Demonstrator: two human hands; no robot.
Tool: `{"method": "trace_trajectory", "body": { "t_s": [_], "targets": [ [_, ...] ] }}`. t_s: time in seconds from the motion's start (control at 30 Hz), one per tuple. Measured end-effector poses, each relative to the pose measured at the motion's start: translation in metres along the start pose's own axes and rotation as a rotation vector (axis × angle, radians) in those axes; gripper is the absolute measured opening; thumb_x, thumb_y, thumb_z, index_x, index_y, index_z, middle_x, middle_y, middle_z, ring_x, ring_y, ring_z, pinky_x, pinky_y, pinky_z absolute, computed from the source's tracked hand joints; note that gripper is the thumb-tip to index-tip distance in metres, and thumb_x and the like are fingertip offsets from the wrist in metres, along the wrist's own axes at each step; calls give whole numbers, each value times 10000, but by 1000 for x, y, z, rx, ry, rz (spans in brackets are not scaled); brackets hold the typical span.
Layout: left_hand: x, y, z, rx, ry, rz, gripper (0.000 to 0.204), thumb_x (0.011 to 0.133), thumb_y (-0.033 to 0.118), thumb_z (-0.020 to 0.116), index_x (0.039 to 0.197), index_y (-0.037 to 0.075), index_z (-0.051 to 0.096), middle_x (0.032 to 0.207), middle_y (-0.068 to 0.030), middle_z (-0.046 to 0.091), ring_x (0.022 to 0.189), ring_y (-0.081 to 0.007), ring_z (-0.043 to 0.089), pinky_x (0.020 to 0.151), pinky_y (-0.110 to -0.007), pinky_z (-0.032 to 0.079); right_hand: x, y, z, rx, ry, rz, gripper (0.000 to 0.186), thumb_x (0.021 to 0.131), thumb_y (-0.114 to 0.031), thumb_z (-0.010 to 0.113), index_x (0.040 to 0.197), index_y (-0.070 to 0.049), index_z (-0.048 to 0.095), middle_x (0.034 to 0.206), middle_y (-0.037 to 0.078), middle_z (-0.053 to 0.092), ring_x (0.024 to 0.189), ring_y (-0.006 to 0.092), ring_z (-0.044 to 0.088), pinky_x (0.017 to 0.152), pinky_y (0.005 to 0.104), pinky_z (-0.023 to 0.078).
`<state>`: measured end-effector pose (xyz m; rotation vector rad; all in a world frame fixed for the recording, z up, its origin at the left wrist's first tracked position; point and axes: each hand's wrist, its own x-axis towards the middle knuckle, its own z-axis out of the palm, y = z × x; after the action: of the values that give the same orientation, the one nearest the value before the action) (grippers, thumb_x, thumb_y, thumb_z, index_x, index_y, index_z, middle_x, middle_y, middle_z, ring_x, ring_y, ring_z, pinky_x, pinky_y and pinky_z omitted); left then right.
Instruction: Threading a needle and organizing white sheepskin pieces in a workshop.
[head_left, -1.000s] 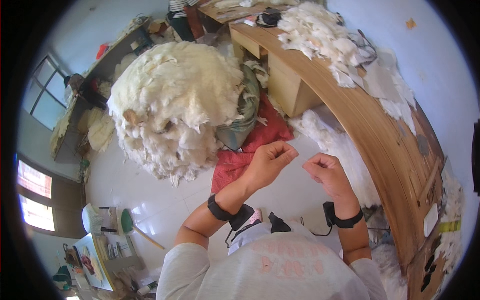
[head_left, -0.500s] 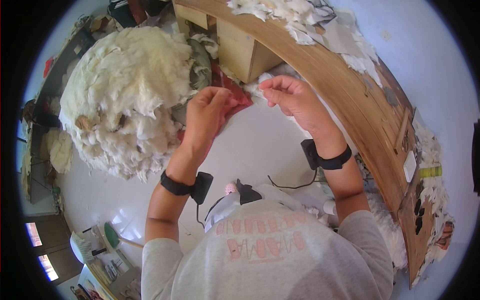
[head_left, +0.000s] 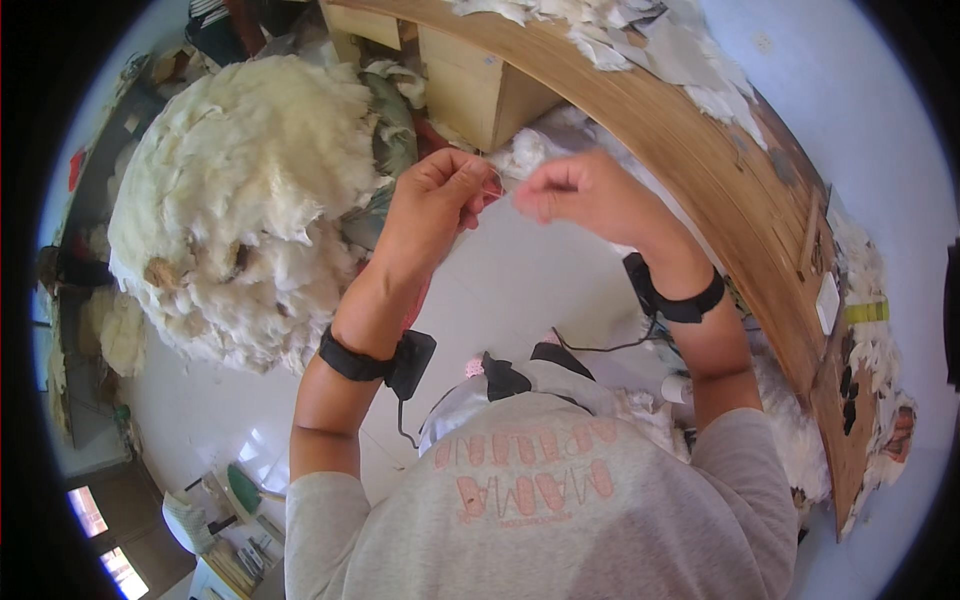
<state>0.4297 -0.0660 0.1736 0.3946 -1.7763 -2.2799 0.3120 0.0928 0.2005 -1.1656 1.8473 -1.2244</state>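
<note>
My left hand [head_left: 450, 200] is raised in front of me, its fingers pinched on a thin pale thread [head_left: 495, 190] that shows at the fingertips. Just to its right, my right hand [head_left: 575, 195] is slightly blurred, its fingers curled and pressed together near the thread; what they hold is too small to make out. Both wrists wear black straps with small dark boxes. Behind my left hand is a big mound of white fleece [head_left: 230, 170], beside a green sack [head_left: 390, 125] and red fabric.
A curved-looking wooden bench [head_left: 720, 190] with white scraps runs along the right, by a pale cabinet [head_left: 455, 90]. A dark shelf [head_left: 85, 240] stands at the left. A green dustpan [head_left: 244, 481] and a small cluttered stand lie at the lower left.
Both hands have moved up in the picture as the view has shifted. My left hand has turned rightward, and my right hand has tilted left toward it, now blurred.
</note>
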Motion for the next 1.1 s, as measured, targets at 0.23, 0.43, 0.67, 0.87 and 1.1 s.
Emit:
{"method": "trace_trajectory", "body": {
  "t_s": [0.23,0.43,0.67,0.87,1.1],
  "targets": [
    [10,-21,-19,172,137,-37,175,896,207,520,890,43,582,696,18,573,544,-25,466,479,-161,332,0,33,-26,661,45,365,148,816,-191,617,860,-49,614,565,-46,469,454,8,335,397,161,229],
    [22,-37,-20,123,152,-182,191,888,190,515,839,13,566,723,-35,598,566,-69,489,492,-194,368,12,87,-60,830,164,423,124,819,-199,616,842,-78,598,557,-67,426,395,6,284,354,157,197],
    [44,-37,27,136,111,-214,181,888,215,517,864,48,583,736,-17,614,517,-46,472,459,-175,328,34,67,-61,576,120,331,197,826,-259,601,840,-63,609,550,-66,401,436,12,291,384,176,198],
    [59,-68,42,-158,70,-238,172,880,201,517,893,37,565,790,-50,628,479,-49,443,441,-173,326,3,60,-26,225,2,70,184,825,-214,604,824,-36,649,623,-13,562,550,42,480,497,194,371],
    [54,-39,75,-268,156,-288,172,888,180,503,902,16,553,680,-15,550,467,-59,428,434,-178,325,-19,91,-21,191,123,29,194,833,-174,599,844,17,631,661,24,598,583,53,531,543,207,428]
  ]
}}
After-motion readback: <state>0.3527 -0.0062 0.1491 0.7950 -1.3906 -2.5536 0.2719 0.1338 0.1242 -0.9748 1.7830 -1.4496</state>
